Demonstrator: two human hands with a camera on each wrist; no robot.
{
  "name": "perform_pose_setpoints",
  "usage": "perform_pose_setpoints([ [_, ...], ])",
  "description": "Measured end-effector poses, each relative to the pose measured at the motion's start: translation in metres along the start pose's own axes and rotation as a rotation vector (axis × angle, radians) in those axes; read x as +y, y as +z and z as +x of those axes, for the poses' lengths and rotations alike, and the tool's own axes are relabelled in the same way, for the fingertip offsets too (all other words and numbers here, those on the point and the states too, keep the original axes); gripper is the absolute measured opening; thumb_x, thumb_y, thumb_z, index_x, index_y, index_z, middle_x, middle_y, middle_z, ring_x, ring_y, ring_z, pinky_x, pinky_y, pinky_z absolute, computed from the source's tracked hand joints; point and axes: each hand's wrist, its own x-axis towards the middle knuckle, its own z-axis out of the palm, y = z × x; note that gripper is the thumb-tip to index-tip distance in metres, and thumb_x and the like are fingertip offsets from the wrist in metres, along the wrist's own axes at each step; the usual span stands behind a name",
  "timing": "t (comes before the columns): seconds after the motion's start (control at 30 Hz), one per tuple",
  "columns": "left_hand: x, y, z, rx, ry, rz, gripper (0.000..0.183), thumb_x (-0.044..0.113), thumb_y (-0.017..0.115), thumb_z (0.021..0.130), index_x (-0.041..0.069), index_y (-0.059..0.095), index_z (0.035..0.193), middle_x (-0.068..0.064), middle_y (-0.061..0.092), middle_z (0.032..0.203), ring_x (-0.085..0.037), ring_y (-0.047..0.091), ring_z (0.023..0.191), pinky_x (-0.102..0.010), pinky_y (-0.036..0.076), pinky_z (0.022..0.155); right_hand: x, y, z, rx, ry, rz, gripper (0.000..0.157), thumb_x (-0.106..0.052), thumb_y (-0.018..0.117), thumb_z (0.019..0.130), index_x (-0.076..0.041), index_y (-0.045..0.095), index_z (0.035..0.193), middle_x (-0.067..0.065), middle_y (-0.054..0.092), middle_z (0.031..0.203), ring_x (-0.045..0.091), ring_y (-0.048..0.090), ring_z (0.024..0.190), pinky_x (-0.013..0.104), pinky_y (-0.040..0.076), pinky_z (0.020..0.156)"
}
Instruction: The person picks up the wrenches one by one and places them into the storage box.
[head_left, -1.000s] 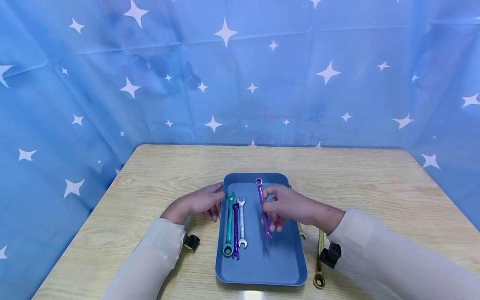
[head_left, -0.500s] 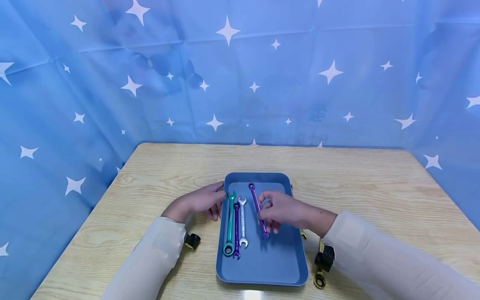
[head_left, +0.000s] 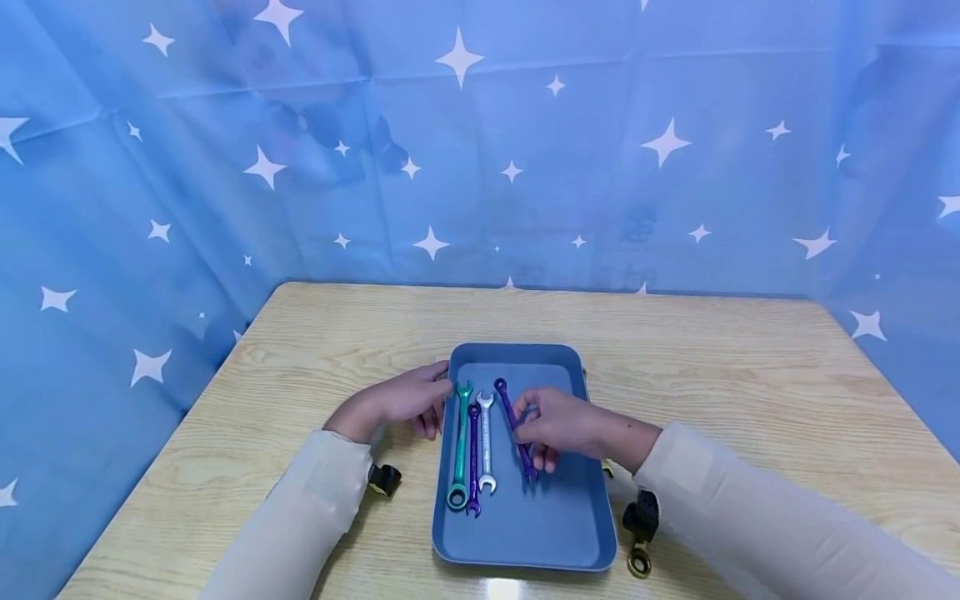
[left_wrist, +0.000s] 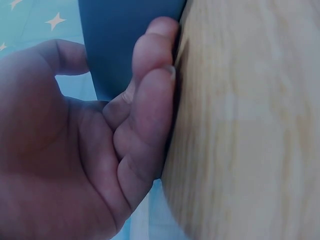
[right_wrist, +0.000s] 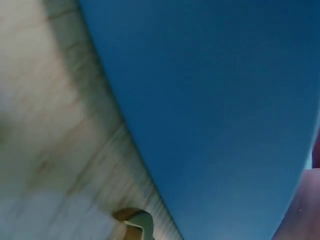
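In the head view, my right hand (head_left: 561, 423) pinches a purple combination wrench (head_left: 505, 402) by its middle, low over the blue tray (head_left: 540, 533). The wrench leans, its ring end up and to the left. On the tray's left side a green wrench (head_left: 461, 446), a dark purple wrench (head_left: 473, 462) and a silver open-ended wrench (head_left: 486, 442) lie side by side. My left hand (head_left: 405, 398) grips the tray's left wall, thumb at the rim, fingers (left_wrist: 152, 105) curled against the outside. The right wrist view shows mostly the tray's outer wall (right_wrist: 210, 100).
Right of the tray, a gold wrench (head_left: 639, 562) lies on the wooden table (head_left: 360, 325), partly hidden by the right wrist camera (head_left: 642, 518). Another gold wrench end (head_left: 607, 468) shows near the tray's right wall. A blue starred curtain (head_left: 480, 142) hangs behind.
My right hand has moved left and lower over the tray with the purple wrench, bringing it nearer the silver one. The left hand keeps its place at the tray wall.
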Motion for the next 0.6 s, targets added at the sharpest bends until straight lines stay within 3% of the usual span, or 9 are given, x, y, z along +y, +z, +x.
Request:
perform_pose_setpoints([
  [0.37,0.0034,0.0,-0.001,0.003,-0.008,-0.002,0.053,0.026,0.034,0.101,0.018,0.032,0.153,-0.013,0.069,0.078,-0.023,0.065,0.059,-0.036,0.058,0.057,0.0052,0.0021,0.0033,0.032,0.035,-0.017,0.024,-0.008,0.062,0.094,0.0,0.051,0.114,0.006,0.062,0.066,0.012,0.058,0.044,0.025,0.051,0.044],
  [0.6,0.0034,-0.0002,-0.0004,0.001,-0.007,-0.003,0.054,0.026,0.034,0.101,0.019,0.03,0.154,-0.013,0.069,0.078,-0.023,0.065,0.059,-0.036,0.058,0.057,0.0059,0.005,0.0047,0.046,0.047,-0.066,0.018,-0.011,0.065,0.094,-0.004,0.054,0.105,0.008,0.067,0.065,0.012,0.061,0.044,0.024,0.05,0.042],
])
